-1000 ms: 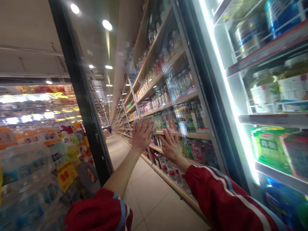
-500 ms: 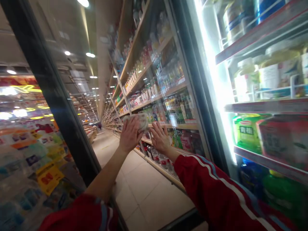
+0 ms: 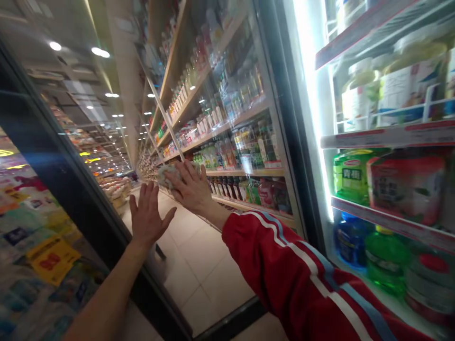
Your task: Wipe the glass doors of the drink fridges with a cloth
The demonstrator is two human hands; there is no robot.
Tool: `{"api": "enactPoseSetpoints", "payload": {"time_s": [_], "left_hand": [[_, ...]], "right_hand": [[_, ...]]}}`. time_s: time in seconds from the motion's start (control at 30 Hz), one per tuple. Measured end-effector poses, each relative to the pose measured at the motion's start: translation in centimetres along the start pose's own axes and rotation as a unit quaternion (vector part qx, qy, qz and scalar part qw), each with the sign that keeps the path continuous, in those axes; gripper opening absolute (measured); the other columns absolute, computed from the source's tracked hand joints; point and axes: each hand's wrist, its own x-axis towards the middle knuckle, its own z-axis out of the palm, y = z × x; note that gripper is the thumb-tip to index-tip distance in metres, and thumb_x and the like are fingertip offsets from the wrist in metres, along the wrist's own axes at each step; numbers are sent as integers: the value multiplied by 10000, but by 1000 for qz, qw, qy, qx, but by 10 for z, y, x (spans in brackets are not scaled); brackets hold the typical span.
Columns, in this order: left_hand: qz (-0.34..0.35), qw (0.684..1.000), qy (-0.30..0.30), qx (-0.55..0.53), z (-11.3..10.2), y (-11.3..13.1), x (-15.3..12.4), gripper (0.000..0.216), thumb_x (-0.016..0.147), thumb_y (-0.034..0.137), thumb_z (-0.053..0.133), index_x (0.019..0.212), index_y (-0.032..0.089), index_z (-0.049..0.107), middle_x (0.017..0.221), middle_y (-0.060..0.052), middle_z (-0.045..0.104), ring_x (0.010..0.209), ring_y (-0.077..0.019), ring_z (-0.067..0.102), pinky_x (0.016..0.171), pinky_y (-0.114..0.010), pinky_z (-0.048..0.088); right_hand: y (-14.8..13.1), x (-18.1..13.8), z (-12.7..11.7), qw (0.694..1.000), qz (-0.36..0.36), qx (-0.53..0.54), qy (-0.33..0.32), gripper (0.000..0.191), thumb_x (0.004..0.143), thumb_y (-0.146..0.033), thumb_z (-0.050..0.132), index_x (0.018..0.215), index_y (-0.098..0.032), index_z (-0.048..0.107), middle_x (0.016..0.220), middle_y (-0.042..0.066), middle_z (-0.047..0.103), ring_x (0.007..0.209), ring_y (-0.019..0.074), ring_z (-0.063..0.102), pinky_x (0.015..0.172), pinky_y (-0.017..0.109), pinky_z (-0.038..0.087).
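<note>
My right hand (image 3: 193, 188) presses a crumpled, pale cloth (image 3: 165, 175) against the glass of a fridge door with a dark frame (image 3: 289, 142). Its fingers lie over the cloth, which sticks out to the left of them. Lower and to the left, my left hand (image 3: 147, 215) has its fingers spread and its palm toward the glass, with nothing in it. I cannot tell whether that palm touches the pane. The right arm wears a red sleeve (image 3: 263, 251) with white and light blue stripes; the left forearm is bare.
At the right are lit fridge shelves (image 3: 384, 135) with bottles, green packs (image 3: 351, 175) and red packs (image 3: 407, 184). Through the glass, or reflected in it, appear long bottle shelves (image 3: 227, 125) and a tiled floor (image 3: 199, 255). A yellow price sign (image 3: 53, 258) is at the left.
The cloth has passed from under my left hand to under my right hand, farther left in view. My left hand has come off it and moved down and left. The view has shifted.
</note>
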Motion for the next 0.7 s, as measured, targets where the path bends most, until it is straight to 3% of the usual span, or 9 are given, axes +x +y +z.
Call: {"api": "enactPoseSetpoints", "payload": {"time_s": [0.17, 0.3, 0.4, 0.47, 0.6, 0.7], "left_hand": [[-52, 999, 9, 13, 10, 7, -2, 681, 851, 392, 484, 1432, 163, 212, 1488, -153, 239, 1401, -258, 127, 1130, -499, 14], [-66, 998, 16, -12, 14, 10, -2, 688, 833, 394, 519, 1430, 205, 234, 1489, -127, 247, 1397, -262, 150, 1133, -496, 12], [-95, 995, 29, -25, 18, 16, -2, 670, 847, 387, 497, 1434, 216, 223, 1496, -117, 233, 1398, -268, 140, 1127, -512, -2], [-117, 992, 41, -23, 21, 21, -2, 654, 858, 379, 475, 1435, 208, 218, 1496, -122, 230, 1401, -267, 126, 1124, -519, -9], [-130, 990, 53, -6, 25, 27, -2, 630, 865, 368, 459, 1428, 192, 238, 1482, -141, 259, 1400, -261, 135, 1122, -522, 12], [-120, 990, 67, 10, 25, 28, -2, 620, 864, 358, 464, 1422, 192, 253, 1465, -148, 293, 1392, -258, 170, 1121, -516, 47]], "right_hand": [[17, -4, -1, 999, 22, -22, 11, 368, 918, -392, 364, 1259, -302, 469, 1488, 25, 268, 1395, 229, 150, 1108, 563, 81], [66, -10, -20, 989, 140, -39, 33, 341, 901, -317, 382, 1204, -221, 507, 1478, 54, 270, 1400, 236, 126, 1115, 550, 89], [88, -17, -30, 969, 230, -47, 76, 399, 906, -260, 340, 1278, -160, 444, 1481, 102, 252, 1399, 242, 125, 1114, 533, 110], [82, -23, -28, 977, 194, -44, 72, 424, 907, -269, 351, 1315, -173, 417, 1475, 98, 280, 1394, 232, 146, 1119, 511, 108], [45, -35, -11, 999, 12, -30, 25, 441, 889, -401, 424, 1312, -275, 434, 1464, 52, 323, 1392, 238, 159, 1113, 529, 86], [37, -37, -3, 998, -43, -32, 25, 396, 889, -387, 427, 1277, -320, 466, 1455, 27, 342, 1383, 224, 194, 1110, 531, 97]]}}
